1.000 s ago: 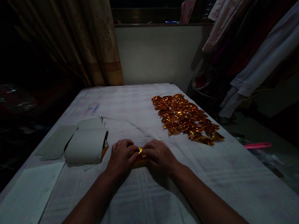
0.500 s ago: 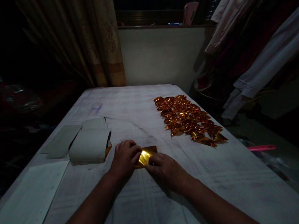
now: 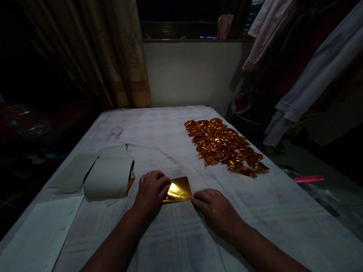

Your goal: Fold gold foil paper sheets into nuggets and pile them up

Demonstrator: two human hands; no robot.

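A small square of gold foil paper (image 3: 179,190) lies flat on the cloth-covered table (image 3: 176,244) in front of me. My left hand (image 3: 151,192) rests with curled fingers pressing on the foil's left edge. My right hand (image 3: 216,210) lies just right of the foil, its fingertips touching the near right corner, fingers held together. A spread of several folded gold foil pieces (image 3: 226,147) lies further back on the right side of the table.
A stack of grey paper sheets with gold showing underneath (image 3: 110,178) sits left of my hands, with more grey sheets (image 3: 74,172) beside it and a large pale sheet (image 3: 30,246) near left. Curtain (image 3: 113,53) behind; hanging clothes (image 3: 303,61) at right.
The foil was bunched between both hands; now it lies flat and exposed. My right hand has slid back toward me and to the right, off the foil. The left hand has stayed in place.
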